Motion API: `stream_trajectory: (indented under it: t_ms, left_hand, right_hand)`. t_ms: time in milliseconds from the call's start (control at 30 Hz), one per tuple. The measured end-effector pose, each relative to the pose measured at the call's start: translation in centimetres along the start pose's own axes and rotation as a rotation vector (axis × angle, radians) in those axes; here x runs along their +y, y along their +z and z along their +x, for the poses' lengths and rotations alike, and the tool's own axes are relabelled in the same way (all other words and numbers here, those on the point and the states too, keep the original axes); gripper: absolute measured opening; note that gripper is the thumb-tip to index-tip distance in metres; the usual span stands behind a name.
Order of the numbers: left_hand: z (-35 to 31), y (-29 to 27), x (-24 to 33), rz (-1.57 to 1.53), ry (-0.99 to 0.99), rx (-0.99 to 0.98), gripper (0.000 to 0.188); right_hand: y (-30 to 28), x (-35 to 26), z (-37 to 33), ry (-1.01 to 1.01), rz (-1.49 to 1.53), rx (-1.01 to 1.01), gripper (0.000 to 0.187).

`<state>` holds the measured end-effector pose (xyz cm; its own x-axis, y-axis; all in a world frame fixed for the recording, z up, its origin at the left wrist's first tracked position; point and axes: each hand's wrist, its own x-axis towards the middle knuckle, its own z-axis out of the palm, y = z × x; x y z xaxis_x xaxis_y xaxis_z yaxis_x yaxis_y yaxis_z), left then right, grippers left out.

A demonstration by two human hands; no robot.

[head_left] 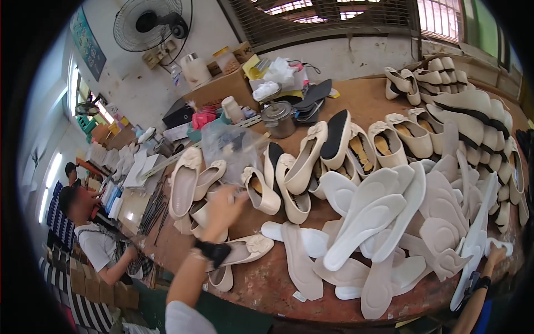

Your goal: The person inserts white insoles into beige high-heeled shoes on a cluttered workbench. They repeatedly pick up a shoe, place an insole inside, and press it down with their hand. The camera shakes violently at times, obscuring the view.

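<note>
My left hand point(223, 207) reaches over the cream flat shoes near the middle of the table. Its fingers are smeared by motion beside a cream shoe with a tan inside point(266, 195), and I cannot tell whether they touch it. Below my wrist lies a cream flat with a flower on the toe point(245, 249). At the far right, my right hand point(495, 254) is closed around a white insole point(505, 245), partly hidden by the fingers. Between the hands spreads a heap of white insoles point(361, 214) and greyish-beige insoles point(381, 286).
Stacked cream shoes point(473, 119) rise at the back right. A clear plastic bag point(228, 147), a metal pot point(278, 118) and a cardboard box point(222, 94) stand behind the shoes. Another person point(97, 245) is at the left. The brown table point(245, 300) has a near edge.
</note>
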<state>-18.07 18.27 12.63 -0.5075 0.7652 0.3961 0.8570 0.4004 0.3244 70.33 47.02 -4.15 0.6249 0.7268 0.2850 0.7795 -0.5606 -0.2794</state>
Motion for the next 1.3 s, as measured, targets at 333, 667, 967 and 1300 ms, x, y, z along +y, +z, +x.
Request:
stream_trajectory:
  t_ms: [333, 667, 967, 1300]
  left_hand:
    - [-2.9, 0.1, 7.1, -0.561, -0.229, -0.019, 0.041]
    - [-17.8, -6.0, 10.4, -0.481, 0.755, -0.482, 0.014]
    - [-26.8, 1.6, 5.3, -0.576, 0.296, -0.296, 0.062]
    - [-28.1, 4.3, 4.6, -0.777, 0.250, -0.155, 0.132]
  right_hand:
    - [-7.9, -3.0, -6.4, -0.241, 0.464, 0.114, 0.060]
    - [-24.7, -14.5, -23.5, -0.633, 0.984, -0.334, 0.064]
    - [-24.1, -25.1, -44.8, -1.726, 0.542, -0.663, 0.055]
    - [-18.3, -27.3, -54.5, -1.711, 0.842, -0.937, 0.025]
